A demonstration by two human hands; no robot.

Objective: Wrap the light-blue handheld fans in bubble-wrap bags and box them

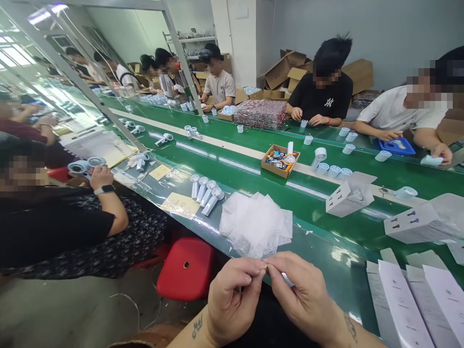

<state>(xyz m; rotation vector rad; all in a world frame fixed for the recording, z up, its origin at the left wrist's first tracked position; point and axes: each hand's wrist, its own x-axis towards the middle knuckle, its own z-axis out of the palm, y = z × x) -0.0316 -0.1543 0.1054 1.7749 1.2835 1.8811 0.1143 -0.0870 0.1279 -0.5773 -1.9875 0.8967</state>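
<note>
My left hand (234, 297) and my right hand (306, 297) meet fingertip to fingertip at the lower middle, both pinched closed. Whatever lies between the fingertips is too small to make out. Just beyond them a loose pile of clear bubble-wrap bags (253, 224) rests on the near worktop. Left of the pile, several pale-blue handheld devices with round heads (208, 195) lie side by side, partly over a yellow paper sheet (180, 205). To the right of my hands stand white printed cartons (406, 304) with raised flaps.
A green conveyor belt (232, 166) runs across beyond the worktop. On it are a small cardboard box of parts (280, 162) and open white boxes (350, 195). A red stool (185, 268) stands at the left. A co-worker (54, 217) sits nearby; others sit across the belt.
</note>
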